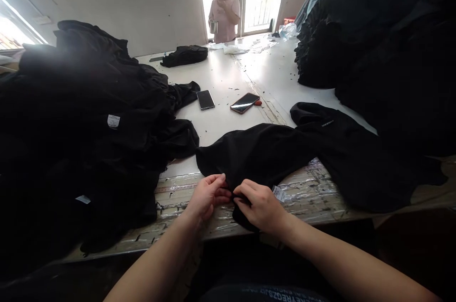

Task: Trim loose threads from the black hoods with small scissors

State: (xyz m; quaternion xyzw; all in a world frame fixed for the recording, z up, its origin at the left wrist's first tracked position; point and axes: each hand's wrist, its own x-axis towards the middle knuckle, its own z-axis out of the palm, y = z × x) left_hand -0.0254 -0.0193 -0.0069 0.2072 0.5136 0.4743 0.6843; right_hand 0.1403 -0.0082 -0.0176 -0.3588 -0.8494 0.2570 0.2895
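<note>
Black garment [270, 155] lies on the table's [228, 79] near edge, stretching off toward two o'clock. Both hands meet at its near hem: left hand [206, 196] and right hand [261, 207] each pinch the dark, matte cloth; a white tag [278, 193] shows beside the right.

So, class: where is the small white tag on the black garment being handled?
In the head view, the white tag lies just right of the right hand, on the black garment at the table's near edge.
</note>
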